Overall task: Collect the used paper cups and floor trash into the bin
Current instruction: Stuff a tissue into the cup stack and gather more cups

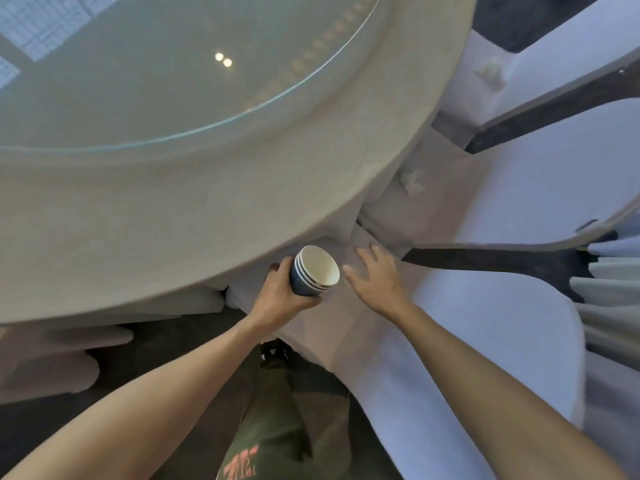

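My left hand (280,292) grips a stack of nested paper cups (313,270), blue outside and white inside, tilted with the mouth facing right, just below the table's edge. My right hand (375,275) is open with fingers spread, right beside the cups, over a white-covered chair seat (346,327). A crumpled white tissue (412,181) lies on a chair seat further back, and another crumpled tissue (490,72) lies on a chair beyond it. No bin is in view.
A round table (207,209) with a beige cloth and a glass turntable (156,81) fills the upper left. White-covered chairs (540,188) line the right side. Dark carpet (156,355) and my leg are below.
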A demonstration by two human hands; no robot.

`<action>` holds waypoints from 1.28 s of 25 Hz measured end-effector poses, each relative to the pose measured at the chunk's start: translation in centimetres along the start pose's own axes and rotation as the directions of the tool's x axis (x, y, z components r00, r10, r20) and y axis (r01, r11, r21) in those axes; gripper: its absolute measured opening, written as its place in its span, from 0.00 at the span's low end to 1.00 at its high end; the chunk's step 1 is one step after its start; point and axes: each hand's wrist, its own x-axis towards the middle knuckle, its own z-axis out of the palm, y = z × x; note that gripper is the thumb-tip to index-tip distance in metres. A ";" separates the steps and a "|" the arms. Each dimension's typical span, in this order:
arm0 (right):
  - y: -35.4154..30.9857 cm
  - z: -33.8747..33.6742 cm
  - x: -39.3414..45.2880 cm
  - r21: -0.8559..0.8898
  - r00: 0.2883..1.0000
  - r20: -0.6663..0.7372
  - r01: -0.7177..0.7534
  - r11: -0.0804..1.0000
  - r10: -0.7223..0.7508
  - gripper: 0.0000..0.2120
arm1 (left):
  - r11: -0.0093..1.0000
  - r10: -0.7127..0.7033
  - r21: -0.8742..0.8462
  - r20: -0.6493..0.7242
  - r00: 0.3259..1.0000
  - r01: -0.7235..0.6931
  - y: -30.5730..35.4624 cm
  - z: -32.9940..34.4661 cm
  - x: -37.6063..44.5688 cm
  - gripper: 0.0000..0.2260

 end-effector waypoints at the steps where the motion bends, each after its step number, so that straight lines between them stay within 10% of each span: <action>1: 1.1 1.2 1.6 -0.084 1.000 0.018 0.027 0.996 -0.025 0.33 | 1.000 -0.002 0.011 -0.002 1.000 0.002 -0.8 0.7 1.2 0.39; 10: 8.9 13.0 11.5 -0.388 0.939 0.325 0.243 0.889 -0.115 0.40 | 0.999 -0.017 -0.044 -0.092 0.996 0.013 -9.7 8.5 7.5 0.40; 16: 10.8 15.5 11.4 -0.386 0.929 0.334 0.290 0.876 -0.160 0.22 | 0.994 -0.067 -0.096 -0.114 0.991 0.056 -11.2 10.2 6.9 0.41; 21: 7.5 7.4 9.2 -0.258 0.963 0.215 0.217 0.941 -0.163 0.12 | 0.997 -0.055 -0.067 -0.124 0.991 0.046 -6.0 8.7 4.6 0.42; 26: 1.5 -5.2 3.6 0.237 0.987 -0.082 0.156 0.959 -0.140 0.09 | 0.999 -0.037 -0.013 -0.145 0.989 0.036 2.3 6.7 -0.9 0.40; 32: -3.2 -17.6 -7.7 0.264 0.896 -0.204 0.438 0.859 -0.394 0.13 | 0.995 0.085 -0.029 -0.245 0.966 -0.095 13.4 7.0 -7.7 0.35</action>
